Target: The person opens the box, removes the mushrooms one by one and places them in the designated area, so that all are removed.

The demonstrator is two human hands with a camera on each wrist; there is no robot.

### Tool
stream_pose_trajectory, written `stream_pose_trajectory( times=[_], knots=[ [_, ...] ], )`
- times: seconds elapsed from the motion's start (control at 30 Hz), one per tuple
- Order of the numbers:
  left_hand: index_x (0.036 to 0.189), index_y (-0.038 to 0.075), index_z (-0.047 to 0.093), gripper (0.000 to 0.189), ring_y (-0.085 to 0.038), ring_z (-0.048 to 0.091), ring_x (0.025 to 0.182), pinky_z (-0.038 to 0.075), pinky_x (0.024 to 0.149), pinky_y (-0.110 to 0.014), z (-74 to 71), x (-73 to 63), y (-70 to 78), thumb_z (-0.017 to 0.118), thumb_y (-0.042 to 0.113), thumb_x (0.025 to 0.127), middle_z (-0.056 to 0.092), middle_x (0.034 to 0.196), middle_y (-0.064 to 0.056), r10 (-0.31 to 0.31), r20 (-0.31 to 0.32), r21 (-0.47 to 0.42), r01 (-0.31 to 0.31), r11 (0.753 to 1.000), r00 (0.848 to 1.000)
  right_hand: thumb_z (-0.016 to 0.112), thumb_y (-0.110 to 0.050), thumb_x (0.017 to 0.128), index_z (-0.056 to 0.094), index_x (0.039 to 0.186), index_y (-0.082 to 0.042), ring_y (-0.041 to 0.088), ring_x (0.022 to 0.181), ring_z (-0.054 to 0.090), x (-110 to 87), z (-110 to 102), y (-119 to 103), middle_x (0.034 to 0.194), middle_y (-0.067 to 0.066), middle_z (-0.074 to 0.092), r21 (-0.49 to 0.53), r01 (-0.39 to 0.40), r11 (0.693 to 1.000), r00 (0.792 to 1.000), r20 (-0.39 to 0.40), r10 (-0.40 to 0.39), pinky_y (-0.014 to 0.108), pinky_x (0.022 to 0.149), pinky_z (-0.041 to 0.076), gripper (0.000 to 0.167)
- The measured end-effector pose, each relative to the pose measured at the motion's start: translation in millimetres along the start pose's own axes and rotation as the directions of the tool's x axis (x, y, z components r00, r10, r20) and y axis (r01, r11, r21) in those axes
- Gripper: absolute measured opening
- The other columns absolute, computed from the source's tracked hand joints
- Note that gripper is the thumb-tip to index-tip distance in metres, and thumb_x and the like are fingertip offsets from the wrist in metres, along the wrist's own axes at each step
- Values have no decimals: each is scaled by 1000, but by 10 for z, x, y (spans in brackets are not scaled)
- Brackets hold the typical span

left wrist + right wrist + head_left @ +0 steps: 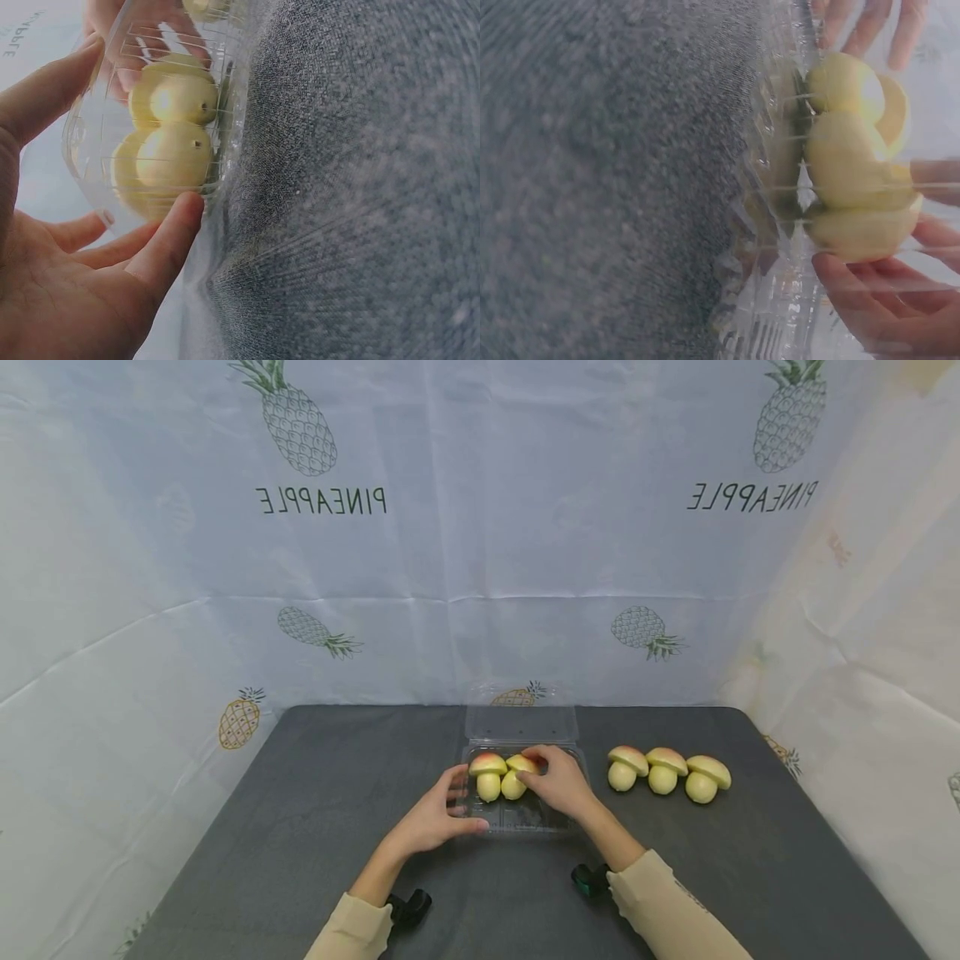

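Observation:
A clear plastic clamshell container (517, 820) sits on the dark table with its lid (521, 724) raised at the back. Inside, at the left, stands a yellow mushroom-shaped piece (488, 787) with a reddish cap. Beside it is a second mushroom-shaped piece (513, 786), whose cap my right hand (561, 782) pinches between thumb and fingers. My left hand (433, 818) holds the container's front left corner, thumb at the front edge and fingers along the left side. Through the clear wall, the left wrist view shows both pieces (176, 154) side by side.
Three more mushroom-shaped pieces lie in a row right of the container: a left one (622, 775), a middle one (663, 778) and a right one (702, 787). Behind the table (322, 810) hangs a white cloth (517, 552) printed with pineapples.

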State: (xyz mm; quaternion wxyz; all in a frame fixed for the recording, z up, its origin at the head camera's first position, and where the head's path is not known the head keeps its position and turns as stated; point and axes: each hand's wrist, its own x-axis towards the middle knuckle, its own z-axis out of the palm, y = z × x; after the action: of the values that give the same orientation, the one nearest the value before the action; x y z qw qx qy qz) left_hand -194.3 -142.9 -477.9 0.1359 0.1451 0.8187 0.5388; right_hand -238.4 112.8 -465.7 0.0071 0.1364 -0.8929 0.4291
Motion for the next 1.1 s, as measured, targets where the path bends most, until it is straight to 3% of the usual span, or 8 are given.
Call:
stream_pose_trajectory(
  times=[0.33,0.9,1.1],
  knots=[
    [161,9,19,99,-41,44,139,48,106,-53,11,-27,21,83,30,89,31,159,-22,-4,2,4,4,1000,1000,74,-17,93,70,123,-7,26,103,61,-29,-28,-15,116,8,64,-4,11,1000,1000,-14,-11,46,85,53,31],
    [161,7,20,99,-40,45,138,49,105,-51,-24,-16,62,84,27,88,32,158,-21,-15,-10,9,15,1000,1000,74,-13,94,69,126,-6,26,105,62,-153,-320,-143,119,9,64,-15,142,990,990,-21,-142,39,81,56,33],
    [161,8,20,99,-40,45,138,48,106,-51,-29,-28,65,84,27,87,31,159,-21,-20,-8,9,20,1000,1000,74,-13,95,68,128,-7,28,110,62,-205,-435,-175,122,10,63,31,136,990,991,-10,-136,37,85,60,34]
  ],
)
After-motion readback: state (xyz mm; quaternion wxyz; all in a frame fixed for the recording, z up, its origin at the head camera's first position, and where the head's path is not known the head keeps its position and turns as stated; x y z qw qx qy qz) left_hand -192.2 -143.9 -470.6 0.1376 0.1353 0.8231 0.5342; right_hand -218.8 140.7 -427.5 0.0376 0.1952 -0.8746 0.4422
